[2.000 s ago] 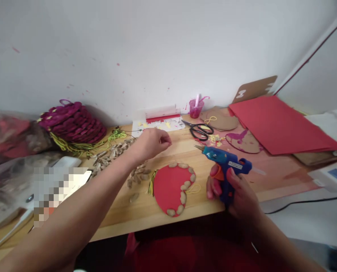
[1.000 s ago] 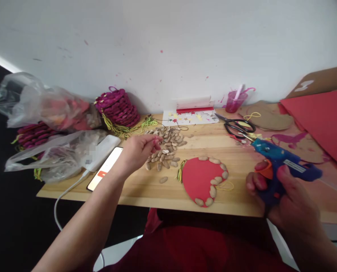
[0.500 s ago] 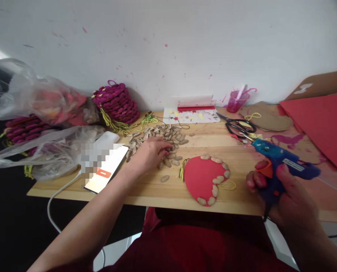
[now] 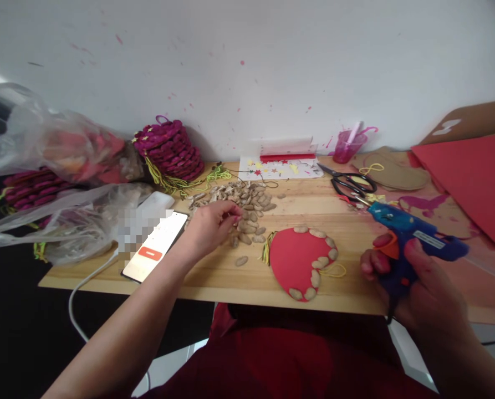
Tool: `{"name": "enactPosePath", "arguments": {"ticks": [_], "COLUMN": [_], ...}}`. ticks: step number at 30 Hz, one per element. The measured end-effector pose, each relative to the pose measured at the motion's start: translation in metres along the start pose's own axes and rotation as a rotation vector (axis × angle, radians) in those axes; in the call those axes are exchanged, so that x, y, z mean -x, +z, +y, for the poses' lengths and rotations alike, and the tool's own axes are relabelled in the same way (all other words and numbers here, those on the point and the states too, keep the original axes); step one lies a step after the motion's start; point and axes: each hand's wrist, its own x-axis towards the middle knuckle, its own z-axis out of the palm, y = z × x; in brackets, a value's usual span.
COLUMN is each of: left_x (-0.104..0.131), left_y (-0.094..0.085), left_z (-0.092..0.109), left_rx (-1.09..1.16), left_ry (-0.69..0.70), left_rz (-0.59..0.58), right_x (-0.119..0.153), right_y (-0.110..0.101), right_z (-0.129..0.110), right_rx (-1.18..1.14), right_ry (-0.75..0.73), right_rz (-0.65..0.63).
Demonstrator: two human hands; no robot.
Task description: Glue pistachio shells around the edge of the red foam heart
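Observation:
My left hand (image 4: pixel 214 224) is over the near side of a pile of peanuts (image 4: pixel 253 195), its fingertips pinched together. Whatever is between them, if anything, is too small to make out. My right hand (image 4: pixel 424 282) is wrapped round a blue hot glue gun (image 4: pixel 413 233) with an orange trigger, its metal nozzle pointing up and left. Between my hands lies a red heart (image 4: pixel 291 257), with several peanuts along its right edge. A yellow loop is at its notch and a yellow-and-black tassel at its tip. One loose peanut (image 4: pixel 241 260) lies left of the heart.
A lit phone (image 4: pixel 159 244) lies beside my left forearm. Plastic bags (image 4: pixel 76 221) and purple peanut-covered bundles (image 4: pixel 168 149) stand at the left. Black-handled scissors (image 4: pixel 351 182), a pink cup (image 4: pixel 347 148), a star-strewn sheet (image 4: pixel 247 169) and red card (image 4: pixel 471 183) are behind and right.
My left hand has drawn back slightly to the left over the pile, its fingers now more pinched. My right hand still holds the glue gun in nearly the same place.

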Motion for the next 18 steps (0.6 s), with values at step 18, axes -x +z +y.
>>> {"name": "enactPosePath", "arguments": {"ticks": [18], "left_x": [0.072], "left_y": [-0.013], "left_z": [0.003], "left_rx": [0.093], "left_ry": [-0.157], "left_rz": [-0.205], "right_x": [-0.001], "right_y": [0.003], "right_z": [0.0], "right_rx": [0.016], "right_ry": [-0.037], "right_rz": [-0.039]}}
